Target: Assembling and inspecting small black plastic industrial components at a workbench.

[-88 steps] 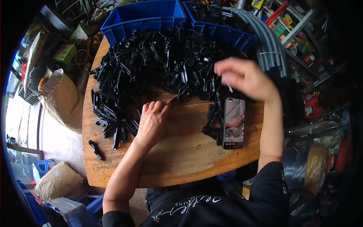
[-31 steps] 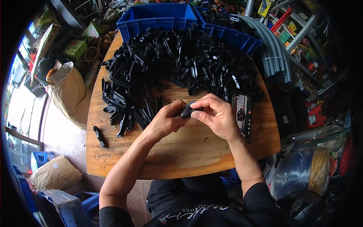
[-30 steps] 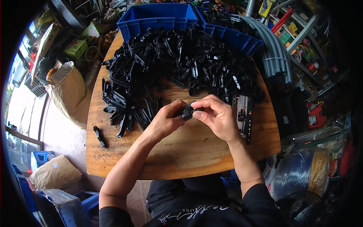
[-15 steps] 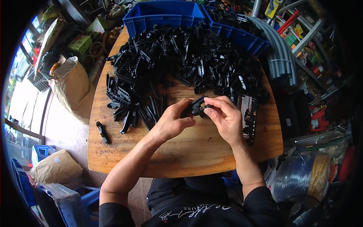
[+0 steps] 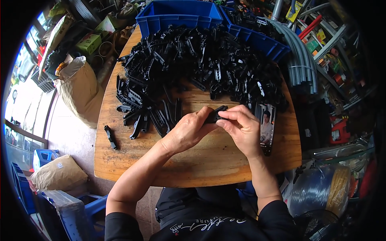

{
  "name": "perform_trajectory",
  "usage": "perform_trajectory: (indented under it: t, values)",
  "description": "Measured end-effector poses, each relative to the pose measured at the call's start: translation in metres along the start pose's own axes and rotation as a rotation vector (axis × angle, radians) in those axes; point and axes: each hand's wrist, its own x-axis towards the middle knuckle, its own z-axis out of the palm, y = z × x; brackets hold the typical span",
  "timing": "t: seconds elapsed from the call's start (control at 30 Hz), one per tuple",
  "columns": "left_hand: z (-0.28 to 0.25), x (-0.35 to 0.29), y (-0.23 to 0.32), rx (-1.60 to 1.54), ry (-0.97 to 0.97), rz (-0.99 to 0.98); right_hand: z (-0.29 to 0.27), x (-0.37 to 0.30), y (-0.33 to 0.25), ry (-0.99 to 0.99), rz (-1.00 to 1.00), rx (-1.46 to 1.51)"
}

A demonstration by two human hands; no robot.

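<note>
Between my two hands, above the middle of the wooden table point(image 5: 193, 168), is a small black plastic part point(image 5: 217, 114). My left hand point(image 5: 192, 127) is closed round its left end, and the fingers hide much of it. With thumb and forefinger, my right hand point(image 5: 240, 127) pinches its right end. A large heap of similar black plastic parts point(image 5: 181, 52) spreads in an arc beyond my hands. One black part point(image 5: 109, 137) lies by itself near the table's left edge. To the right of my right hand lies a phone point(image 5: 266, 127) with its screen lit.
Behind the heap stands a blue bin point(image 5: 179, 20); a second blue bin point(image 5: 257, 38), holding black parts, is at the back right. Grey pipes point(image 5: 299, 68) hang beyond the table's right side. Paper sacks point(image 5: 78, 90) and a blue stool point(image 5: 94, 207) are on the left.
The black part has turned between my hands, and my fingers now cover more of it. My left hand has shifted slightly right. The phone's screen shows a different picture.
</note>
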Motion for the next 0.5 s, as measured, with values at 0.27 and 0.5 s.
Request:
perform_trajectory:
  t: [0.27,0.5]
  values:
    - [0.002,-0.001,0.002,-0.002,-0.026,0.004,-0.003,0.001,0.004,-0.032,0.014,0.029]
    - [-0.001,0.000,0.012,-0.003,-0.082,-0.028,-0.008,-0.001,0.012,-0.080,0.234,0.156]
